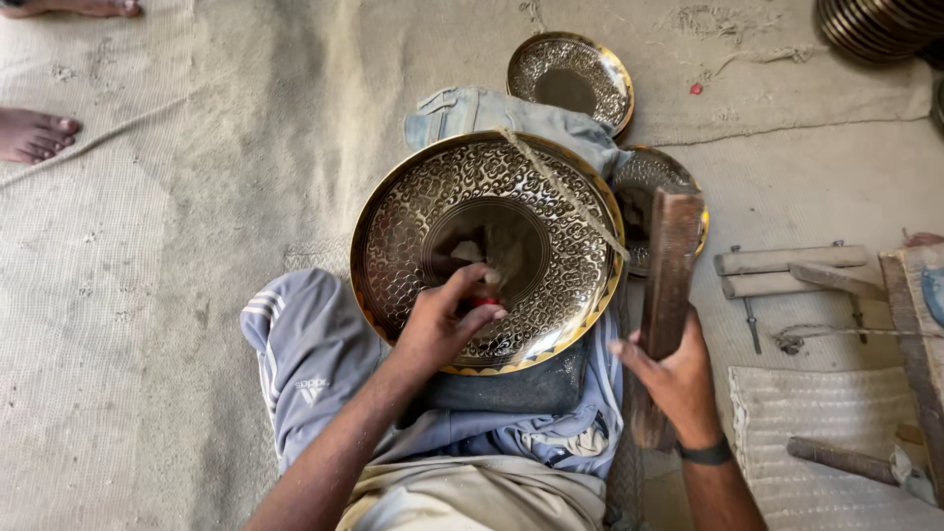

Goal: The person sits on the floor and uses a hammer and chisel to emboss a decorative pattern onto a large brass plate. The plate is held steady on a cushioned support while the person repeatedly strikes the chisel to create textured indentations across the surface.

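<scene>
A large round brass plate (423, 211) with an embossed pattern and a gold rim lies on my lap, tied across with a twine string (565, 192). My left hand (442, 320) pinches a small tool with a red part (485, 302) against the plate's lower middle. My right hand (674, 374) grips a flat wooden block (672, 270) upright beside the plate's right edge.
Two smaller embossed brass plates (570, 77) (644, 182) lie beyond the big one on the mat. Another person's bare feet (34, 133) are at the far left. Wooden pieces (792, 267) and a stick (841, 460) lie at right; stacked plates (870, 28) sit top right.
</scene>
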